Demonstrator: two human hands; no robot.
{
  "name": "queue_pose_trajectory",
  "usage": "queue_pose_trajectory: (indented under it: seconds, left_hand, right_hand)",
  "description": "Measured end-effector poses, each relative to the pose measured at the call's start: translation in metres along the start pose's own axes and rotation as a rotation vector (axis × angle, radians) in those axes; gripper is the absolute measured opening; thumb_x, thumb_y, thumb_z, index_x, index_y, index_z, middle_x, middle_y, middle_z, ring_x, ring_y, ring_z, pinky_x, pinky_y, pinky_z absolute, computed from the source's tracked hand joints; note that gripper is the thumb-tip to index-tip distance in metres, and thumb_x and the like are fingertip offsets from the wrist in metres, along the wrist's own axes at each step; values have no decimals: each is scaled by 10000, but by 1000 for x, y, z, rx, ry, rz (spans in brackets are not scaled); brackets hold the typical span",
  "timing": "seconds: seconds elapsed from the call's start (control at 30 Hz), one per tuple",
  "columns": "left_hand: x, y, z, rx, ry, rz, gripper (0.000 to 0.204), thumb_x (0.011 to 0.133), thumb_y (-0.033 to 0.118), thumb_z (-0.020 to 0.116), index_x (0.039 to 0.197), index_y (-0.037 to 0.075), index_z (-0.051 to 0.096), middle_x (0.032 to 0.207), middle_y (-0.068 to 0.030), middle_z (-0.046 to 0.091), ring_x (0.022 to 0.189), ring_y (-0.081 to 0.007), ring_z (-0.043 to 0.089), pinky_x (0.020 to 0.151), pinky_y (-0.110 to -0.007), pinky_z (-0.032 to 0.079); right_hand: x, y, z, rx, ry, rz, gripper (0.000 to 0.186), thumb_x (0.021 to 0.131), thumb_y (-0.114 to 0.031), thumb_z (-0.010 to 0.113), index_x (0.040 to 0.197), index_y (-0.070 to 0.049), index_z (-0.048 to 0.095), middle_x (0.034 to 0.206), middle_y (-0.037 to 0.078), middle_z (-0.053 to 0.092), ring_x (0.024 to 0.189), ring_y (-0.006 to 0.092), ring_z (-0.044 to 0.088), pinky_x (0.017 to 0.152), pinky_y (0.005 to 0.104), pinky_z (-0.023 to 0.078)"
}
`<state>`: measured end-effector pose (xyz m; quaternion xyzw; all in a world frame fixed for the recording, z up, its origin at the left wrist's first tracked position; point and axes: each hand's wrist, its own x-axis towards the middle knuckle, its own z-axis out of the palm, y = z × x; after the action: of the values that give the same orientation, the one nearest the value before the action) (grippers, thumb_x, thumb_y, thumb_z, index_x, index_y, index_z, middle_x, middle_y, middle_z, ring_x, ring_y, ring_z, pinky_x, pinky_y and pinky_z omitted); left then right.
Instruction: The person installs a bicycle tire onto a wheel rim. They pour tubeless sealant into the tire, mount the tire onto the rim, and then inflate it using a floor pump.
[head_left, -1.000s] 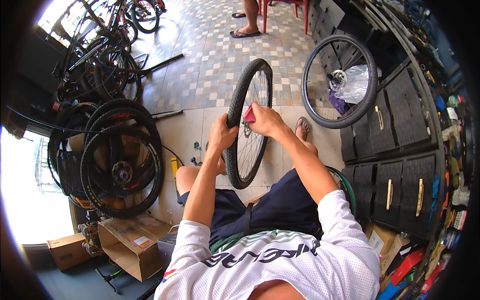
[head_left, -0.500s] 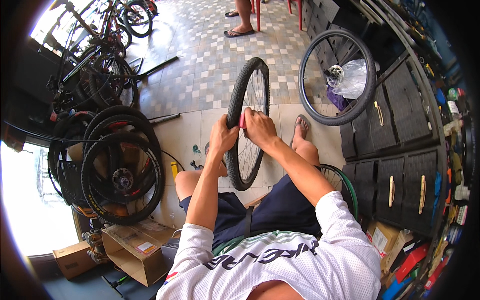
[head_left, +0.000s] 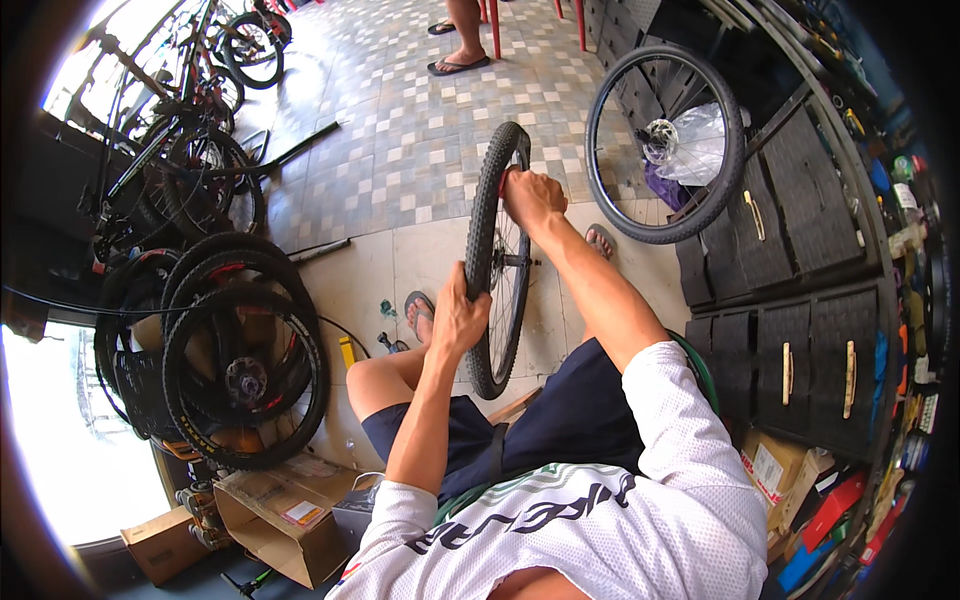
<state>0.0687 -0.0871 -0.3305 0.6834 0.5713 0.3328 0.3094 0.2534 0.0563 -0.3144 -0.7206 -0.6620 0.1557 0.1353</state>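
A bicycle wheel with a knobby black tyre stands upright in front of me, between my legs, seen almost edge-on. My left hand grips the tyre on its near left side. Farther along the rim, my right hand is closed around a small red tool, which looks like a tyre lever and is pressed against the tyre's edge. Most of that tool is hidden by the fingers. Below the right hand, the hub axle and some spokes show.
Another wheel leans by the dark drawers at the right. Several wheels are stacked at the left, with bicycles behind them. Cardboard boxes lie at lower left. A person's sandalled foot is at the far side.
My right hand has moved farther away along the rim with the red tool. My left hand has slid nearer to me on the tyre. The view has shifted slightly.
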Motion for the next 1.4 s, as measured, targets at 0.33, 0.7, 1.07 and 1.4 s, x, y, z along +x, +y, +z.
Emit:
queue_pose_trajectory:
  seconds: [0.33,0.7,1.07,1.4]
  left_hand:
    - [-7,5,4,-49,-150,-92,303,845,31,574,1124,-25,467,887,-321,570,845,-543,571,733,-540,459]
    - [-80,-22,-64,-343,-311,-160,540,937,150,732,1330,-87,448,1102,-241,647,959,-282,664,816,-390,544]
    - [167,54,-12,1033,-281,-198,771,910,682,627,1192,-30,719,1242,-235,685,1243,-353,602,999,-442,529]
    - [172,15,-28,847,-238,0,558,962,514,656,913,-32,759,885,-293,719,856,-468,717,749,-520,567]
  right_hand:
    - [68,45,42,47,-87,39,488,1040,-329,366,1080,-2,726,1117,213,739,1050,417,709,892,534,579]
    - [-55,-33,0,-50,24,-181,139,957,-91,550,985,-15,662,892,185,756,874,353,760,724,454,627]
    - [-75,-70,45,-80,3,-323,104,887,-116,636,916,-58,718,827,141,759,780,290,765,641,419,599]
    - [-73,-70,48,-63,95,-247,97,891,-158,656,920,-102,729,815,87,773,766,237,772,644,377,594]
